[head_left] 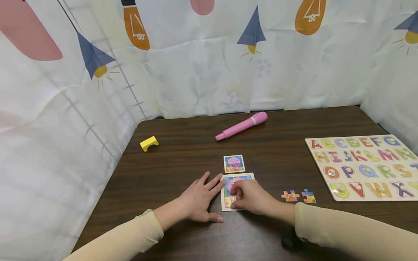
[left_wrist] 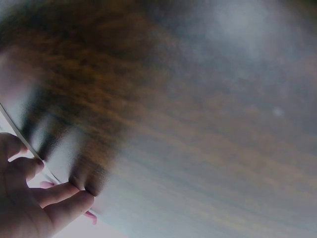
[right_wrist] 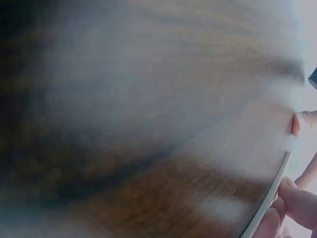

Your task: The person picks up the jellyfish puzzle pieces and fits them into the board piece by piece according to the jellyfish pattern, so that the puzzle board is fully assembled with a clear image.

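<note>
A small jigsaw puzzle in a pale wooden tray lies on the table, showing a pink jellyfish. My left hand is spread flat beside it, fingertips touching its left edge and the thumb resting on the table. Over the tray, my right hand pinches a yellow-and-pink puzzle piece at the lower left; the fingers hide much of the picture. Just above lies a jellyfish picture card. The left wrist view shows the fingers at the tray's edge. Fingers touch the tray's thin edge in the right wrist view.
Two loose puzzle pieces, one pink and yellow and one blue and yellow, lie right of the tray. Farther right is an alphabet board. A pink marker-shaped stick and a yellow arch block lie toward the back.
</note>
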Action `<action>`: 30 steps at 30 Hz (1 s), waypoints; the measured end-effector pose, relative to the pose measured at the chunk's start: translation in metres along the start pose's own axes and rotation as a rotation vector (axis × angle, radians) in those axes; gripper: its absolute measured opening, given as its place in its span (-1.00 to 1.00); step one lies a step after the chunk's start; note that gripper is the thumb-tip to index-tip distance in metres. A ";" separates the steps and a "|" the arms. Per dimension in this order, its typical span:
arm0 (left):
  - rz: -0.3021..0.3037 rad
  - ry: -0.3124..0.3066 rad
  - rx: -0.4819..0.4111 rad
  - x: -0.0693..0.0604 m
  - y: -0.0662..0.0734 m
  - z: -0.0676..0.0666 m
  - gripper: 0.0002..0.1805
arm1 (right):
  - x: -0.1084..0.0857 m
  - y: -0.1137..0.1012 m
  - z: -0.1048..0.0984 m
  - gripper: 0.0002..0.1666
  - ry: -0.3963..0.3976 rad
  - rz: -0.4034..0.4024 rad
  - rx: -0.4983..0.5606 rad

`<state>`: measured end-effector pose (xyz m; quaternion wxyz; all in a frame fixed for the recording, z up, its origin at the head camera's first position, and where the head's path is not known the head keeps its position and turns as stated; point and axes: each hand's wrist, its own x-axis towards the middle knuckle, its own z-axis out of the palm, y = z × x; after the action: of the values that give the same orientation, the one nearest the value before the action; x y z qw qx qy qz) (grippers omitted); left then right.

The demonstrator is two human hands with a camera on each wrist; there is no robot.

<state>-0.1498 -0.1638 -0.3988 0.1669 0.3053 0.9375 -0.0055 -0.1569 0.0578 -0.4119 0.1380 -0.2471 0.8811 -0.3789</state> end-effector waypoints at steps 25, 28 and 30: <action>-0.002 -0.022 0.001 0.002 0.000 0.000 0.17 | -0.035 0.018 -0.013 -0.42 -0.145 -0.421 -0.654; -0.004 -0.022 -0.001 0.002 0.000 0.000 0.17 | -0.035 0.016 -0.015 -0.38 -0.190 -0.372 -0.612; -0.004 -0.020 -0.001 0.002 0.000 0.000 0.17 | -0.035 0.014 -0.016 -0.37 -0.210 -0.358 -0.592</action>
<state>-0.1515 -0.1632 -0.3991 0.1764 0.3033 0.9364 -0.0084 -0.1391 0.0948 -0.4096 0.0815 -0.4644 0.8764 -0.0982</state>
